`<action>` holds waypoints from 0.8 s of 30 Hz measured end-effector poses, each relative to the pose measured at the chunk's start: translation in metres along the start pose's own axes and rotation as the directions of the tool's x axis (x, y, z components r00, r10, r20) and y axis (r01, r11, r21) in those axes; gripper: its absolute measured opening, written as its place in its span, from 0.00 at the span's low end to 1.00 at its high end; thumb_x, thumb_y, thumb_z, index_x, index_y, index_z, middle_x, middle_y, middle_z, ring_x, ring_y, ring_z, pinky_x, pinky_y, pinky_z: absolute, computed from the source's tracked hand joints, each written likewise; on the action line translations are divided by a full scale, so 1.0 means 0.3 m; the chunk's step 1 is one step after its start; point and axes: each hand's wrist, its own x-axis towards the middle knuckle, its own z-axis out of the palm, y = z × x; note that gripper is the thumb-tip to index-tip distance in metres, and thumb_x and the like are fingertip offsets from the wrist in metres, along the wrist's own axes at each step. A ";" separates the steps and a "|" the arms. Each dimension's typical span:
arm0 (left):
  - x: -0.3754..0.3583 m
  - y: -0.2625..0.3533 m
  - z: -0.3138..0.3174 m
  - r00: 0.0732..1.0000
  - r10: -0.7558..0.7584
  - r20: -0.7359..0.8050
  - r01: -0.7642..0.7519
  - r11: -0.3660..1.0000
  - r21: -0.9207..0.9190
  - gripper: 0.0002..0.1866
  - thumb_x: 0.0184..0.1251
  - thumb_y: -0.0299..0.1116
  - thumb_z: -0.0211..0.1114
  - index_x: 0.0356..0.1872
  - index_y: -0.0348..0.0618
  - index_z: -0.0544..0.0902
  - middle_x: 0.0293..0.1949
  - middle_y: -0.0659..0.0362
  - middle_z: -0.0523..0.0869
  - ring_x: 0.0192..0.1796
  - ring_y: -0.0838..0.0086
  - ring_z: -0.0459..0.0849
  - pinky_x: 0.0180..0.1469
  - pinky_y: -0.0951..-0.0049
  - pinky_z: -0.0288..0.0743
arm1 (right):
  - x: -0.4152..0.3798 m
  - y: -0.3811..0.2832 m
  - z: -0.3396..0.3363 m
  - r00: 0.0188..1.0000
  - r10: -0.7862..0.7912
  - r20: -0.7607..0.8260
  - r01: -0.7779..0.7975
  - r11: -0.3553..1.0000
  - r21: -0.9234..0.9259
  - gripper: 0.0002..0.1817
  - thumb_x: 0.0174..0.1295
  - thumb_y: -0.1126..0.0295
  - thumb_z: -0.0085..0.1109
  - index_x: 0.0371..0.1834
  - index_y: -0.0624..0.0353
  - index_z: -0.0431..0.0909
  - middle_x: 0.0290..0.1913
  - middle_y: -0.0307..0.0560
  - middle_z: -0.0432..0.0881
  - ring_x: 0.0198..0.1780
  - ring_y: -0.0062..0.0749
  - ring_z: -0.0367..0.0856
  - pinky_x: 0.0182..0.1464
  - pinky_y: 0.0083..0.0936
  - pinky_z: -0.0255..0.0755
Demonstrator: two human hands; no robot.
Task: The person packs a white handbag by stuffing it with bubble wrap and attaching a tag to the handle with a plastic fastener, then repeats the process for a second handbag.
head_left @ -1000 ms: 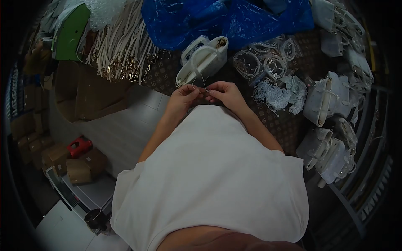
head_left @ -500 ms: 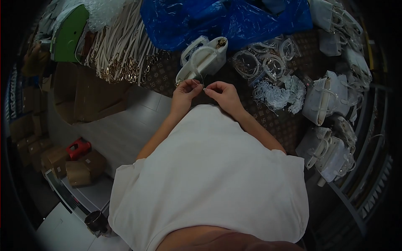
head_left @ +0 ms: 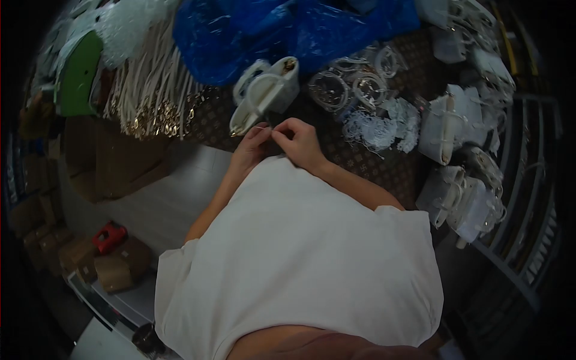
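At the table's near edge, my left hand and my right hand meet fingertip to fingertip. Both are closed in a pinch on a thin, pale string, most of it hidden by the fingers. Just beyond them a small white handbag lies tilted on the patterned brown tabletop, its handles toward the left. To the right of my right hand is a tangled bunch of white strings. Behind that bunch, coiled white straps in clear plastic are heaped.
Many cream straps with gold clasps hang over the table's left side. Blue plastic sheeting covers the back. White handbags in clear wrap line the right. An open cardboard box stands below left, with a red object on cartons farther down.
The view has shifted, so the tabletop things appear farther left and mostly lower. My hands stay together in a pinch; the right one has turned, and the string shows less.
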 end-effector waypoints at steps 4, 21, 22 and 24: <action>0.012 0.001 -0.014 0.962 -0.200 0.189 0.228 0.964 -0.141 0.13 0.59 0.27 0.62 0.45 0.48 0.75 0.43 0.57 0.77 0.48 0.69 0.75 0.54 0.61 0.71 | 0.000 -0.009 -0.007 0.997 0.074 -0.023 -0.072 0.993 0.091 0.05 0.51 0.75 0.61 0.27 0.66 0.77 0.27 0.46 0.79 0.28 0.23 0.77 0.31 0.19 0.70; -0.008 0.064 -0.143 0.995 -0.101 0.006 0.093 0.933 0.348 0.07 0.62 0.28 0.58 0.40 0.41 0.74 0.36 0.59 0.78 0.38 0.72 0.77 0.42 0.73 0.73 | 0.193 0.101 -0.010 0.753 -0.564 0.338 0.642 0.520 -0.563 0.13 0.49 0.73 0.53 0.40 0.54 0.75 0.45 0.45 0.74 0.35 0.39 0.79 0.33 0.30 0.75; -0.003 0.062 -0.175 0.998 -0.060 -0.006 0.057 0.914 0.402 0.08 0.63 0.29 0.58 0.42 0.40 0.74 0.36 0.60 0.79 0.38 0.74 0.78 0.41 0.75 0.73 | 0.207 0.108 -0.012 0.774 -0.502 0.387 0.626 0.510 -0.590 0.11 0.50 0.71 0.53 0.39 0.52 0.76 0.43 0.44 0.75 0.33 0.38 0.80 0.31 0.31 0.75; -0.008 0.059 -0.207 1.000 -0.012 -0.004 0.013 0.887 0.461 0.11 0.63 0.31 0.57 0.44 0.39 0.75 0.36 0.61 0.80 0.38 0.76 0.79 0.41 0.77 0.74 | 0.221 0.109 -0.033 0.747 -0.500 0.438 0.659 0.470 -0.587 0.11 0.50 0.70 0.54 0.38 0.52 0.75 0.42 0.44 0.75 0.31 0.39 0.80 0.29 0.31 0.75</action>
